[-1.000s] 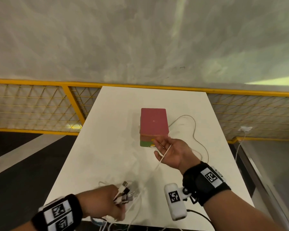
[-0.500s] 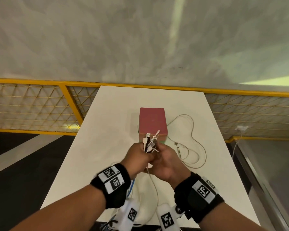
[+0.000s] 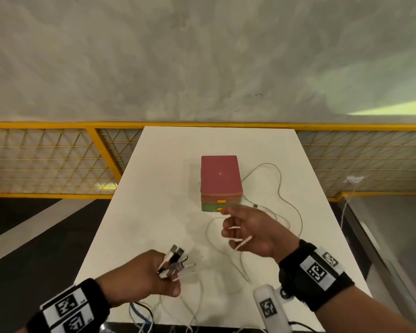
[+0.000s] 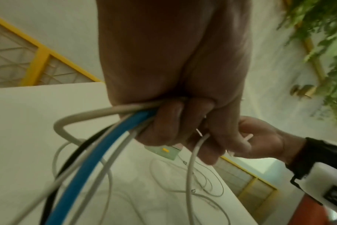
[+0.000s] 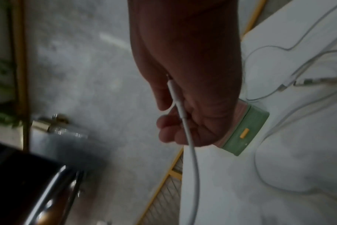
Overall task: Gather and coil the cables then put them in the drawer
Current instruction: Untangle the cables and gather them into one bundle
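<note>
We see the cables (image 3: 175, 263) gathered by their plug ends in our left hand (image 3: 139, 277), low in the middle of the head view. The fingers (image 4: 164, 126) are curled tight around white, blue and black cords, so that the ends stay together while the long parts hang to the desk (image 3: 154, 188) and over its near edge. Our right hand (image 3: 252, 229), just right of centre, holds one thin white cable (image 5: 185, 120) with its fingers loosely curled around it; we judge this grip lets the cord slide so that it can be drawn in. More white cable (image 3: 279, 188) lies loose on the desk at the right, beside the drawer box (image 3: 220, 179), which stands in the middle with both drawers closed. So the coiling seems not yet finished.
</note>
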